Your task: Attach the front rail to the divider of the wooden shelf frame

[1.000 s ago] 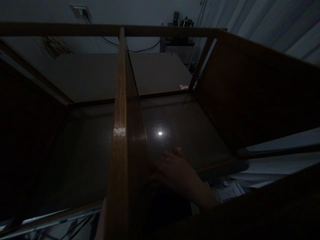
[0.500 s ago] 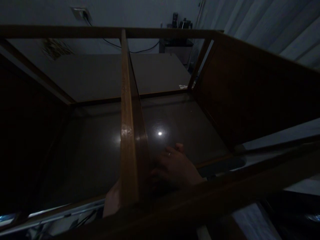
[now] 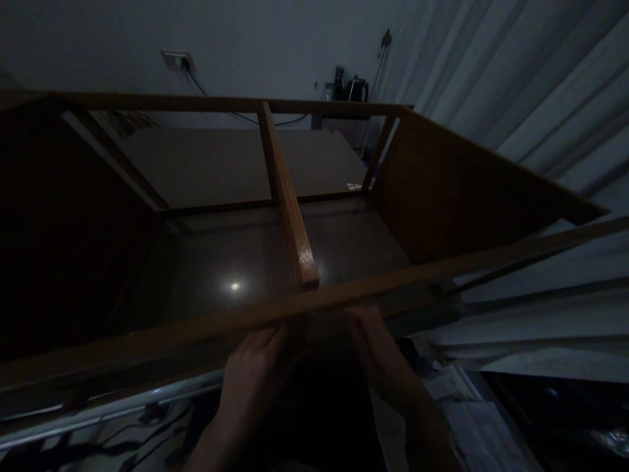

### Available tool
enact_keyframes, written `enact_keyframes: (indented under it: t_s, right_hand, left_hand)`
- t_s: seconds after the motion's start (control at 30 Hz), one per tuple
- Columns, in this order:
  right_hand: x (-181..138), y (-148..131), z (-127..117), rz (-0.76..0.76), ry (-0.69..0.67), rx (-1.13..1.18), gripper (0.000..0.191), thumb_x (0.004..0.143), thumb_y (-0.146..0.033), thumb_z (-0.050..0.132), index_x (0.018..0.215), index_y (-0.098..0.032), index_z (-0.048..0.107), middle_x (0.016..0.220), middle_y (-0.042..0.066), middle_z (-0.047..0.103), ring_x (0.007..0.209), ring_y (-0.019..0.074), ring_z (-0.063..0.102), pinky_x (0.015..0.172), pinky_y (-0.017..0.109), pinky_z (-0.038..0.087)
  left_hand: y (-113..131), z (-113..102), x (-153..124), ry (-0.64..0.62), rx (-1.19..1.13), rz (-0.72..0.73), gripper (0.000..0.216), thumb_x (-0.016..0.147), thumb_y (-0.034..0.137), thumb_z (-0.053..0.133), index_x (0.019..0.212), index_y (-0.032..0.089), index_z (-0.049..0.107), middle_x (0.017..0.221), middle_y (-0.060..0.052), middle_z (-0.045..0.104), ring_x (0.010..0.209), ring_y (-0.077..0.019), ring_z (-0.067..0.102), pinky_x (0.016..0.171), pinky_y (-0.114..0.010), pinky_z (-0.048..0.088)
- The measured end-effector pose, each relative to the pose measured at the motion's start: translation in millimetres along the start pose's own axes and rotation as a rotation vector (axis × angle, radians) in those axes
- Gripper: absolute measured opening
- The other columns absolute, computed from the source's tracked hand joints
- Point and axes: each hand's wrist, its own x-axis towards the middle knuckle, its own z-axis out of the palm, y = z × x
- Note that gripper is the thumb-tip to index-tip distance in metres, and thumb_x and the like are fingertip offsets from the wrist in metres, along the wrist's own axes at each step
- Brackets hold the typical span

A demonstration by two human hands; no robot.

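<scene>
A large brown wooden cabinet frame, with a long front rail (image 3: 236, 319) and a middle crossbar (image 3: 293, 229), spans the view. My left hand (image 3: 253, 370) is at the near side of the rail, its fingers curled in just beneath it. To the right, my right hand (image 3: 376, 344) has its fingers closed against the rail's underside, the tips partly hidden. The crossbar's near end sits right behind the rail between my hands; whether they touch is unclear. Deep shadow covers the space between my hands.
Wooden side panels stand at the left (image 3: 63, 242) and right (image 3: 457, 183), around a glossy dark bottom board (image 3: 221, 255). Behind are a wall socket (image 3: 177, 61) with a cord and a dark kettle (image 3: 356, 89). A pale curtain (image 3: 531, 105) hangs at right.
My hands have come from beside the middle divider, inside the frame, out to the near side of the front rail. The camera view has shifted, showing more of the rail.
</scene>
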Motion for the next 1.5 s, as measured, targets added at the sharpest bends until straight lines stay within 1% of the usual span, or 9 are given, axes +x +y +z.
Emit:
enact_keyframes:
  t_s: [0.1,0.3,0.5,0.77,0.97,1.1,1.23,1.33,1.5]
  right_hand:
    - [-24,1,17,0.045,0.173,0.072,0.036,0.094,-0.021,0.034,0.13,-0.025,0.037,0.115,0.008,0.057,0.103,0.0174,0.057,0.085,0.032,0.048]
    - [-42,-8,46,0.186,0.422,0.179,0.023,0.093,-0.026,0.036,0.108,-0.022,0.054,0.086,0.005,0.067,0.077,0.0168,0.065,0.068,0.029,0.052]
    - [-37,-19,53,0.139,0.305,0.252,0.028,0.092,-0.032,0.042,0.078,-0.022,0.063,0.076,0.003,0.067,0.073,0.0158,0.064,0.068,0.027,0.049]
    - [-36,-22,61,0.131,0.429,0.037,0.013,0.082,-0.034,0.06,0.074,-0.024,0.064,0.08,0.002,0.06,0.085,0.0205,0.055,0.082,0.04,0.043]
    - [-39,-22,68,0.157,0.497,0.209,0.015,0.085,-0.031,0.055,0.075,-0.021,0.061,0.068,0.001,0.064,0.063,0.0157,0.061,0.059,0.028,0.05]
    - [-40,-24,76,0.051,0.462,0.127,0.017,0.087,-0.027,0.051,0.082,-0.022,0.066,0.077,0.003,0.071,0.069,0.0161,0.068,0.063,0.026,0.054]
    - [-38,-23,83,-0.121,0.591,0.041,0.015,0.088,-0.021,0.05,0.09,-0.021,0.065,0.081,0.003,0.073,0.071,0.0144,0.069,0.064,0.024,0.056]
    - [-36,-21,84,-0.212,0.66,0.008,0.013,0.086,-0.017,0.052,0.09,-0.022,0.064,0.081,0.003,0.072,0.072,0.0145,0.069,0.065,0.025,0.057]
    - [-37,-19,83,-0.274,0.641,-0.014,0.017,0.084,-0.012,0.054,0.093,-0.023,0.063,0.082,0.003,0.072,0.075,0.0148,0.068,0.067,0.027,0.057]
  left_hand:
    - [3,-4,3,0.036,0.0,0.043,0.017,0.081,0.036,0.059,0.09,0.022,0.062,0.089,-0.004,0.065,0.082,-0.0196,0.06,0.063,-0.025,0.045]
    - [3,-1,3,0.084,0.022,0.07,0.019,0.082,0.037,0.059,0.091,0.021,0.06,0.089,-0.004,0.063,0.082,-0.0195,0.058,0.065,-0.026,0.044]
    - [4,3,2,0.136,0.048,0.087,0.021,0.084,0.039,0.056,0.096,0.021,0.058,0.097,-0.005,0.063,0.084,-0.0189,0.058,0.066,-0.027,0.044]
    - [-5,27,-6,0.269,0.154,0.157,0.018,0.087,0.029,0.053,0.102,0.021,0.06,0.1,-0.007,0.066,0.091,-0.0218,0.06,0.072,-0.03,0.044]
    - [-4,29,-7,0.321,0.119,0.163,0.02,0.087,0.03,0.053,0.103,0.021,0.061,0.102,-0.007,0.067,0.093,-0.0225,0.061,0.074,-0.031,0.044]
    - [-5,32,-6,0.394,0.151,0.185,0.022,0.087,0.033,0.053,0.102,0.02,0.062,0.102,-0.009,0.068,0.093,-0.0231,0.061,0.075,-0.032,0.045]
    - [-7,37,-3,0.496,0.185,0.219,0.022,0.088,0.034,0.051,0.098,0.018,0.063,0.096,-0.009,0.069,0.089,-0.0228,0.062,0.072,-0.032,0.045]
    - [-6,38,-3,0.506,0.184,0.214,0.021,0.087,0.034,0.052,0.097,0.018,0.063,0.096,-0.009,0.069,0.087,-0.0226,0.062,0.071,-0.031,0.045]
    - [-5,35,-3,0.513,0.174,0.224,0.022,0.084,0.034,0.057,0.097,0.018,0.062,0.096,-0.008,0.069,0.086,-0.0232,0.062,0.07,-0.032,0.045]
